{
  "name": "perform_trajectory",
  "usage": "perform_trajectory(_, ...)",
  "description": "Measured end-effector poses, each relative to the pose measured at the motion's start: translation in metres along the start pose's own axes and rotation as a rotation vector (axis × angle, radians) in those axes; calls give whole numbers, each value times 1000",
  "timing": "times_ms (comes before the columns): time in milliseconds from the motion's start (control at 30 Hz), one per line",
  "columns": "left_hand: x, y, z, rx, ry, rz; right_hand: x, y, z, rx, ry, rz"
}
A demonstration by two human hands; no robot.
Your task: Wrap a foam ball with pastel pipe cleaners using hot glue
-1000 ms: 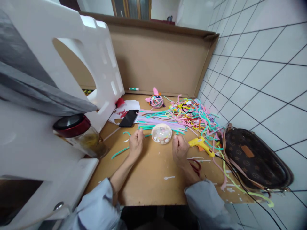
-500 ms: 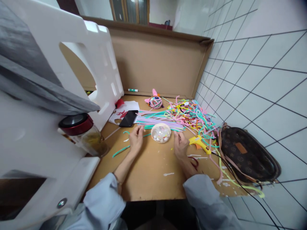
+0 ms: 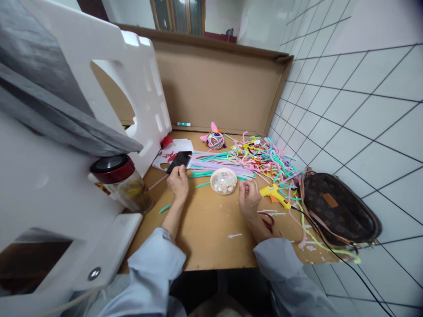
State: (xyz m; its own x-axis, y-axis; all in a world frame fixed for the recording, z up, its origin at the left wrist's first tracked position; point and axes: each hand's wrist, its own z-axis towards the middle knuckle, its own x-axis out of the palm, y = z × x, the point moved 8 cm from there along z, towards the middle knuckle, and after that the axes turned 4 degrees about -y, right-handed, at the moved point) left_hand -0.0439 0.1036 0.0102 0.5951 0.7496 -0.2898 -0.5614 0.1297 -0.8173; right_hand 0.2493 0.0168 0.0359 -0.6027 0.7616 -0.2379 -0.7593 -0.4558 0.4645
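Observation:
My left hand (image 3: 179,182) is just below the black phone (image 3: 179,162), its fingers curled together. Whatever it may hold is too small to make out. To the right of the small round bowl (image 3: 223,181), my right hand (image 3: 249,197) is closed with thumb and fingertips pinched; its contents, if any, cannot be seen. Small white and coloured bits lie inside the bowl, which neither hand touches. Behind it lie straight turquoise and lilac pipe cleaners (image 3: 218,166). A yellow glue gun (image 3: 275,195) rests right of my right hand.
A tangled heap of pipe cleaners (image 3: 264,154) and a pink-eared ball figure (image 3: 214,140) lie at the back. Red-handled scissors (image 3: 269,222) are partly behind my right wrist. A brown handbag (image 3: 340,209) stands right, a red-lidded jar (image 3: 124,182) left. Cardboard (image 3: 218,88) walls the back.
My left hand has moved left and slightly up, away from the bowl toward the phone. My right hand stays nearly in place. The view has shifted slightly.

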Motion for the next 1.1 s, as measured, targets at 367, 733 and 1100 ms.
perform_trajectory(367,20,-24,-9,248,120,-19,-25,68,-42,-308,225,-175)
perform_trajectory(733,61,0,2,-435,157,-947,-16,45,-45,-175,330,-168)
perform_trajectory(1100,54,-9,-6,-206,204,-632,-16,-31,27,663,107,374)
